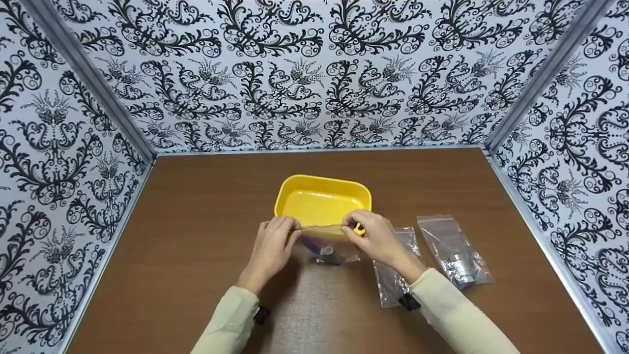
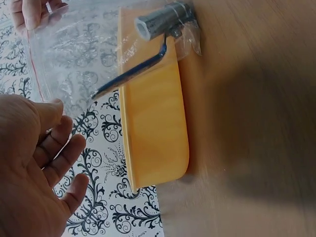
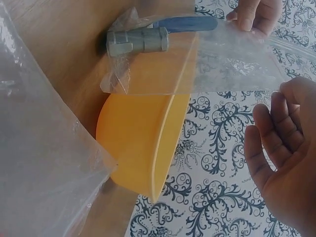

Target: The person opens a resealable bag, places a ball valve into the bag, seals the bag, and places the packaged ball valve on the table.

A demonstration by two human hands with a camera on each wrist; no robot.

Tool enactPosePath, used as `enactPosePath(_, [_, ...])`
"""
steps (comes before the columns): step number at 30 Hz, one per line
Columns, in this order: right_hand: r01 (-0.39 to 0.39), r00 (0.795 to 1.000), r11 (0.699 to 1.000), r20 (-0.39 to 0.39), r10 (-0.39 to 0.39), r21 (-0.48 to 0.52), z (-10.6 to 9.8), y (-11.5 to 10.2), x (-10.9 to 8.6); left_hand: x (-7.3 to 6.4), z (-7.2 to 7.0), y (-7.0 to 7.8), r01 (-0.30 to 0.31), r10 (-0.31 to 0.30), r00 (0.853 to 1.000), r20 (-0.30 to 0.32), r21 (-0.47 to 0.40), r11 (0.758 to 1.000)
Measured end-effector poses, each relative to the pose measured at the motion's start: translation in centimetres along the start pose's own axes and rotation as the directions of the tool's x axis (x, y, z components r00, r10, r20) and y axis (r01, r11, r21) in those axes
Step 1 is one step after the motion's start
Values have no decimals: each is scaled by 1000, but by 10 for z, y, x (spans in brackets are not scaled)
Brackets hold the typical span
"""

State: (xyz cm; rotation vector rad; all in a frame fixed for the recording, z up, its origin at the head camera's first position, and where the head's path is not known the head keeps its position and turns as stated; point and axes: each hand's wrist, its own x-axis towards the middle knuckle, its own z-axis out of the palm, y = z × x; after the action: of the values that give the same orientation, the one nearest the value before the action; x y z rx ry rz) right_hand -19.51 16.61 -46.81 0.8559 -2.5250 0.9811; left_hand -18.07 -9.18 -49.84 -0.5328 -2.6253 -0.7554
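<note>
A clear zip bag (image 1: 346, 250) hangs upright between my two hands, just in front of the yellow tray. At its bottom lies a metal ball valve (image 3: 138, 40) with a blue lever handle (image 3: 185, 23). My left hand (image 1: 273, 246) pinches the left end of the bag's top edge between thumb and fingertips. The right hand (image 1: 376, 238) pinches the other end of that edge, its remaining fingers loosely bent in the right wrist view. Behind the bag, the yellow tray (image 1: 314, 206) shows a bare inside and is partly covered by the hands.
Right of the tray, a second clear bag (image 1: 390, 285) lies on the brown table (image 1: 206, 236), partly under my right forearm. Farther right lies another bag (image 1: 442, 238) with a shiny metal fitting (image 1: 462, 270). Patterned walls (image 1: 314, 88) enclose the table's back and sides.
</note>
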Motion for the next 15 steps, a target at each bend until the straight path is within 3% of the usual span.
enactPosePath(7, [-34,999,995,-8,35,90,1,6,-1,-1,0,-1,2,-3,999,-41,-14,1000])
enactPosePath(12, [-176,982,952,106,153,252,5,11,-6,-2,0,-1,6,-9,997,-72,-40,999])
enactPosePath(15, [-210,964,950,211,161,231,12,16,-14,-3,1,-2,16,-20,997,-80,-48,999])
